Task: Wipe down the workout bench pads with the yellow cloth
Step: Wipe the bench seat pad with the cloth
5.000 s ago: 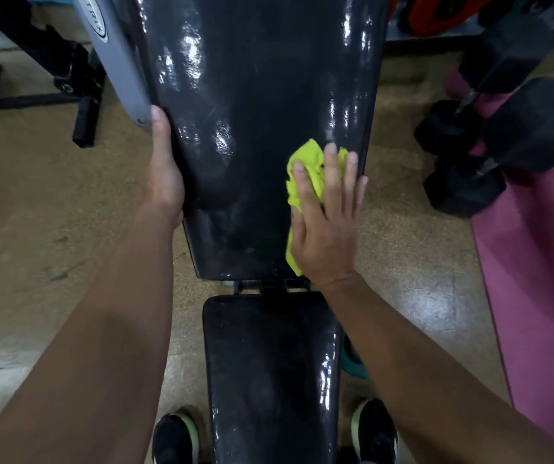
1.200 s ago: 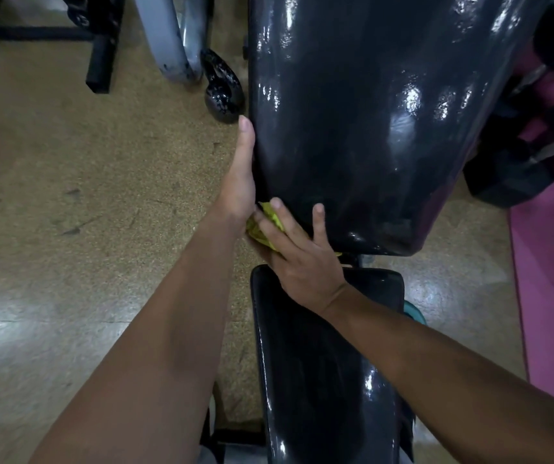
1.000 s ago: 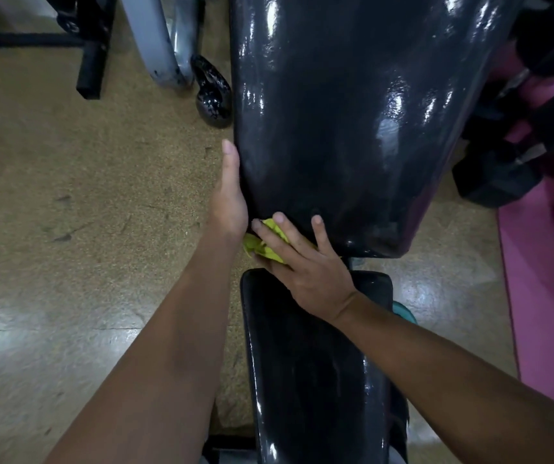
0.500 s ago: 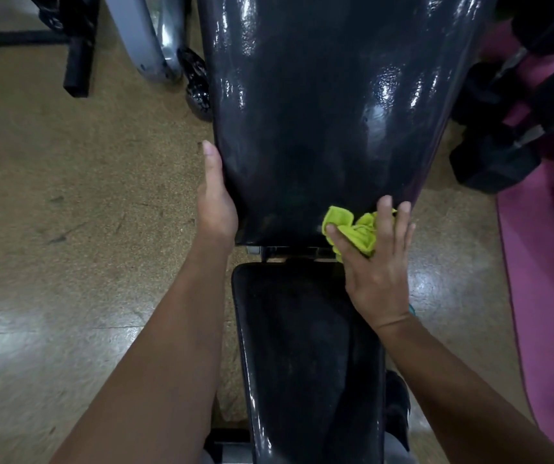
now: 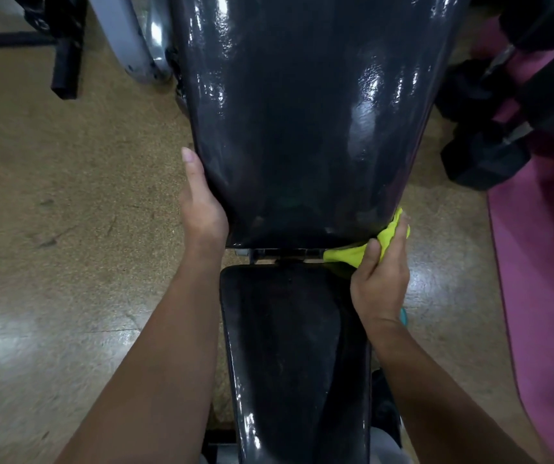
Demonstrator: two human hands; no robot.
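The glossy black back pad (image 5: 302,128) of the bench fills the upper middle; the narrower black seat pad (image 5: 289,346) runs down toward me. My right hand (image 5: 381,279) clutches the yellow cloth (image 5: 366,251) against the back pad's lower right corner, with part of the cloth tucked under the pad's bottom edge. My left hand (image 5: 202,205) lies flat along the back pad's lower left edge, thumb up, gripping the side.
Black hex dumbbells (image 5: 490,152) stand to the right, partly on a pink mat (image 5: 543,262). A grey machine leg (image 5: 128,38) and a black frame foot (image 5: 66,61) are at the upper left. Brown speckled floor (image 5: 68,195) lies on both sides.
My right hand has swept the cloth along the back pad's bottom edge from the lower left to the lower right corner and round its side. My left hand kept its hold.
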